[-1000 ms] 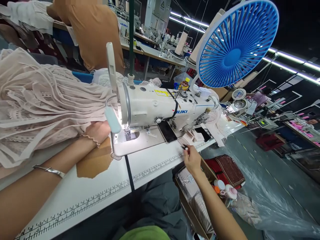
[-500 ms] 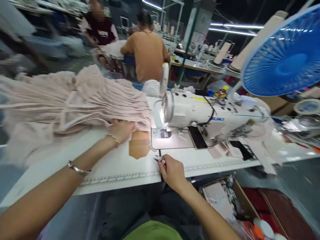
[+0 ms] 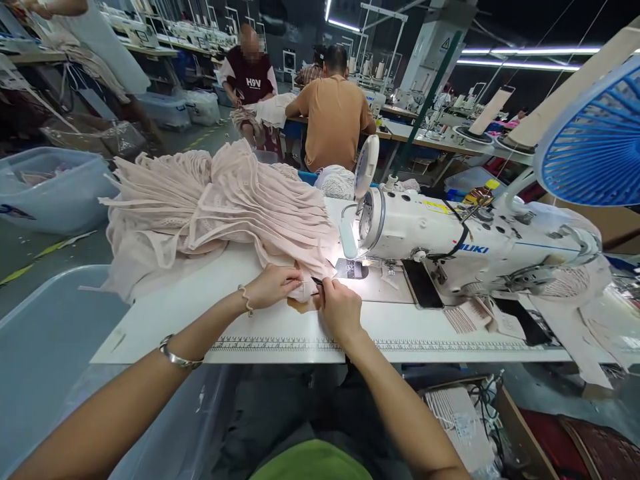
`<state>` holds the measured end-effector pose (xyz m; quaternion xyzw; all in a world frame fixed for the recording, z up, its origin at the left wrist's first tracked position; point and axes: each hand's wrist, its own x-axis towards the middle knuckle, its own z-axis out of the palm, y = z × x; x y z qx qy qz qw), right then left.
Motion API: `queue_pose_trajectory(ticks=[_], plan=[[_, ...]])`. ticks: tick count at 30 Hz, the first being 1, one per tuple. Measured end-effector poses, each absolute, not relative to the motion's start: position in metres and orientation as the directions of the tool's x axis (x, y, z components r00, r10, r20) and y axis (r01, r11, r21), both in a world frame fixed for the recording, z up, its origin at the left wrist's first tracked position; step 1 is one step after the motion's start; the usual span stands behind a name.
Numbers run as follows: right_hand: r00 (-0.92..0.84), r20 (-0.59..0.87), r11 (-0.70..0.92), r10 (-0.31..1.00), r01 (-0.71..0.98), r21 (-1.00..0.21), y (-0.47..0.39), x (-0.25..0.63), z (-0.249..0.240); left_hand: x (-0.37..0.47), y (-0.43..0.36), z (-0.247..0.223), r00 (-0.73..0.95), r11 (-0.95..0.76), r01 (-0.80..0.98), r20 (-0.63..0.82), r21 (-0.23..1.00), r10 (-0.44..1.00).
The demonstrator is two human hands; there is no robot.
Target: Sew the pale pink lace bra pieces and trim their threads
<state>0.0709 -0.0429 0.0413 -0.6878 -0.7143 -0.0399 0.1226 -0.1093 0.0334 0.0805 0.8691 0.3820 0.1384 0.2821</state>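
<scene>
A large pile of pale pink fabric pieces [image 3: 260, 207] lies in layered folds on the white sewing table [image 3: 165, 320]. My left hand [image 3: 273, 285] is closed, pinching the fabric at the pile's near edge. My right hand [image 3: 341, 308] is shut on small thread snips [image 3: 317, 281], whose dark tip points left at the pinched fabric. The handles are hidden in my fingers. Just behind my hands is the needle area of a white sewing machine [image 3: 415, 223], lit by its lamp. A brown patch [image 3: 302, 306] on the table shows partly below the fabric.
A black phone [image 3: 423, 285] lies by the machine, with fabric scraps [image 3: 467, 315] to its right. A blue fan [image 3: 595, 140] stands at the right. Plastic bins [image 3: 55, 190] are at the left. Two people, one in an orange shirt [image 3: 333, 120], sit beyond the table.
My right hand has moved up with the snips to the fabric edge. My left hand has gone from resting by the pile to pinching the edge, which now covers much of the brown patch.
</scene>
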Motion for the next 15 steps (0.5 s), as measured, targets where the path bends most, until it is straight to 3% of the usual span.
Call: queue_pose_trajectory(ticks=[5,8,13,15], plan=[[-0.016,0.183,0.035,0.983,0.994,-0.104,-0.075,0.115,0.036,-0.136,0.007,0.076,0.674,-0.541,0.585,0.010,0.604,0.739],[-0.078,0.239,0.101,0.968,0.991,-0.084,-0.097,0.143,0.027,-0.158,-0.009,0.049,0.682,-0.603,0.536,0.117,0.591,0.722],[-0.152,0.486,0.250,0.860,0.958,-0.143,-0.120,0.195,0.010,-0.181,-0.016,-0.009,0.650,-0.733,0.525,0.352,0.432,0.673],[-0.028,0.621,0.158,0.783,0.975,-0.155,-0.135,0.234,0.007,-0.185,-0.017,-0.022,0.636,-0.745,0.536,0.391,0.397,0.665]])
